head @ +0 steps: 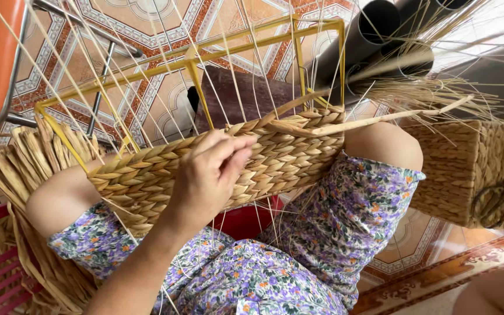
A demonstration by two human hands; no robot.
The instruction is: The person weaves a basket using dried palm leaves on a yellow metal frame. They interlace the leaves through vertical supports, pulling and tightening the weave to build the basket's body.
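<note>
Left hand [208, 175] pinches a strand on the basket [228, 160]; right hand out of view. Loose pinch could let the weave slacken; frame [193, 58] may slip off knees.

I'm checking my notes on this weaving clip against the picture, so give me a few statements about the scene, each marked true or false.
1. One hand presses on the half-woven straw basket panel. True.
2. The panel is woven on a blue plastic frame. False: the frame is yellow metal.
3. The basket rests across the person's knees. True.
4. A finished woven basket stands at the right. True.
5. Both hands grip scissors. False: only one hand shows, flat on the weave.
</note>
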